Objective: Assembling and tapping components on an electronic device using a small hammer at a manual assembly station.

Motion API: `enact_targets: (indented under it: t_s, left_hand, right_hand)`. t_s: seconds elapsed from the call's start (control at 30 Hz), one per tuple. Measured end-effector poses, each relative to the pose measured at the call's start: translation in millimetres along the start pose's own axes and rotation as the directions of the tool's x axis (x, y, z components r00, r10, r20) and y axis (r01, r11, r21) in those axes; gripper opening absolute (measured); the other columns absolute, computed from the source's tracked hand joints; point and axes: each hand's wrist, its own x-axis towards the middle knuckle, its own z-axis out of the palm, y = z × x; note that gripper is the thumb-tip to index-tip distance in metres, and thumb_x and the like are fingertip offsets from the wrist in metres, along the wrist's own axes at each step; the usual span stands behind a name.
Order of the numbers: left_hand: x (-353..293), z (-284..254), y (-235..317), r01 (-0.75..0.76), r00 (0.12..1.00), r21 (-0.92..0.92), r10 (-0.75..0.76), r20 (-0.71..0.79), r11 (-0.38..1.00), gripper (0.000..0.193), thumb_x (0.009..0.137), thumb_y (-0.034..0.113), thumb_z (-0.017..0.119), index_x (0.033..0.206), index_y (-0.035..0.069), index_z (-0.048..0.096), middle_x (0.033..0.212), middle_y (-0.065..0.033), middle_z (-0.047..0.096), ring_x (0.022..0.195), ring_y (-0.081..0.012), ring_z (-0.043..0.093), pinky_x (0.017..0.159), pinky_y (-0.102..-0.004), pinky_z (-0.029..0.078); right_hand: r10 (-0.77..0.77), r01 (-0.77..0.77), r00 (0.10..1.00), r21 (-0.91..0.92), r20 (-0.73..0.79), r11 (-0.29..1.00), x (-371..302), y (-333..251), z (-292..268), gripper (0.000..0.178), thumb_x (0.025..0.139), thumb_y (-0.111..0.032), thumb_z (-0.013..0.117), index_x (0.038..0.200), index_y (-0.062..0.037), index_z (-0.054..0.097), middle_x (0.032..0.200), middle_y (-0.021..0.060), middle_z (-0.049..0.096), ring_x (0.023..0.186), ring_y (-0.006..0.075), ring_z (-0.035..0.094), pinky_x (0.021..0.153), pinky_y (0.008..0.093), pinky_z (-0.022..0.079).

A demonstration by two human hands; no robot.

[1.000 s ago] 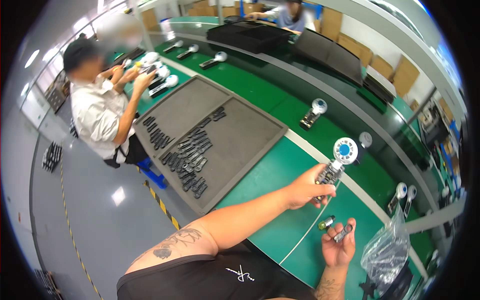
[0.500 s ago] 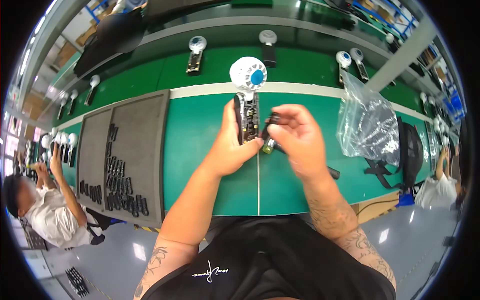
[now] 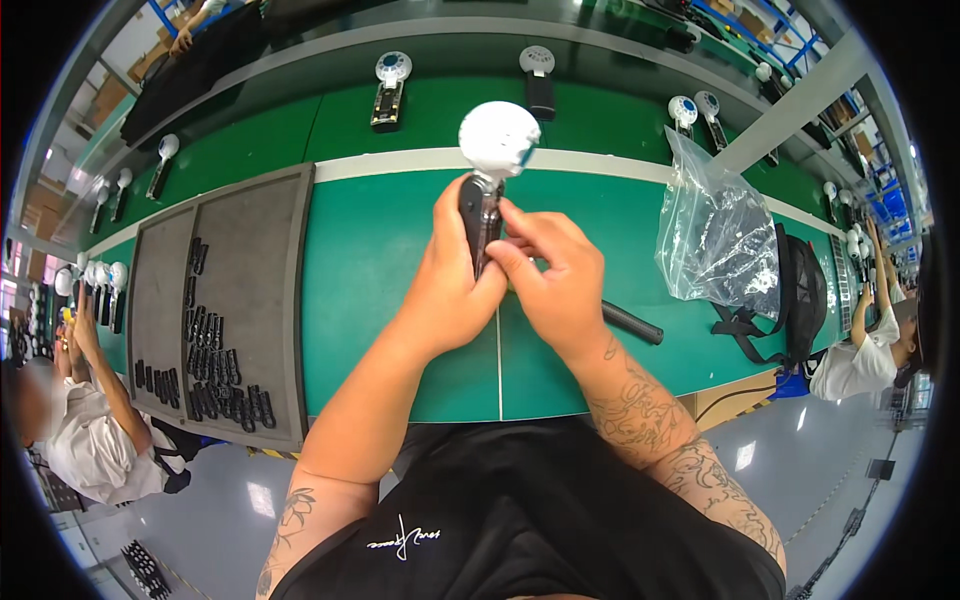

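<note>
Upright in my left hand (image 3: 455,265) is a handheld device (image 3: 497,140) with a round white head and a slim black handle. My left fingers wrap around the handle, which is turned partly sideways; a strip of its open inner side shows. My right hand (image 3: 550,270) is closed at that open side, thumb and forefinger pressed against the handle's edge. What it pinches, if anything, is hidden behind the fingers. A long black handle cover (image 3: 632,322) lies on the green table just right of my right wrist.
On the left, a grey tray (image 3: 155,270) holds several small black parts (image 3: 215,365). A clear plastic bag (image 3: 710,235) and a black backpack (image 3: 803,300) lie at right. Similar devices (image 3: 390,88) lie on the green surface beyond the pale strip. Other people work at both sides.
My right hand has brought a small dark part in against the handle, and that part is now hidden. The device has turned, so its circuit board and blue centre have mostly swung out of sight.
</note>
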Motion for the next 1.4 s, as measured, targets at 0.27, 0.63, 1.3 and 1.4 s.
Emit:
enact_targets:
  t_s: [0.27,0.63,1.3,1.4]
  left_hand:
    - [8,-27,5,0.222,0.974,-0.695,-0.192,0.122,0.684,0.076,0.087,-0.006,0.052,0.158,0.008,0.028,0.125,-0.0187,0.058,0.098,-0.0248,0.062,0.074,-0.0332,0.054]
    - [8,-33,4,0.214,0.976,-0.713,-0.182,0.123,0.667,0.075,0.087,-0.007,0.050,0.157,0.010,0.030,0.121,-0.0165,0.058,0.096,-0.0216,0.061,0.067,-0.0297,0.051]
    - [20,-25,-15,0.248,0.964,-0.656,-0.251,0.091,0.713,0.066,0.091,-0.003,0.055,0.153,0.012,0.039,0.124,-0.0135,0.060,0.095,-0.0203,0.062,0.068,-0.0289,0.052]
    - [16,-20,-5,0.282,0.952,-0.638,-0.293,0.092,0.716,0.058,0.095,0.000,0.059,0.150,0.012,0.043,0.121,-0.0129,0.062,0.092,-0.0195,0.063,0.069,-0.0299,0.054]
  right_hand:
    - [0.168,0.164,0.921,-0.739,0.352,0.653,-24,31,-75,0.027,0.089,-0.012,0.075,0.114,-0.0042,0.068,0.103,0.0102,0.068,0.091,0.0315,0.065,0.082,0.0382,0.052]
    - [-0.168,0.137,0.981,-0.272,-0.095,0.952,-25,-67,-74,0.037,0.096,-0.003,0.063,0.133,-0.0037,0.065,0.090,0.0056,0.066,0.074,0.0165,0.056,0.067,0.0295,0.045]
    - [-0.183,0.213,0.972,-0.231,0.145,0.949,18,-7,-43,0.039,0.090,0.002,0.069,0.128,-0.0048,0.073,0.102,0.0118,0.075,0.076,0.0218,0.066,0.071,0.0324,0.056]
    - [-0.215,0.273,0.961,0.468,-0.173,0.840,-5,-12,-50,0.041,0.090,0.002,0.070,0.130,-0.0053,0.072,0.104,0.0101,0.076,0.076,0.0218,0.066,0.070,0.0332,0.054]
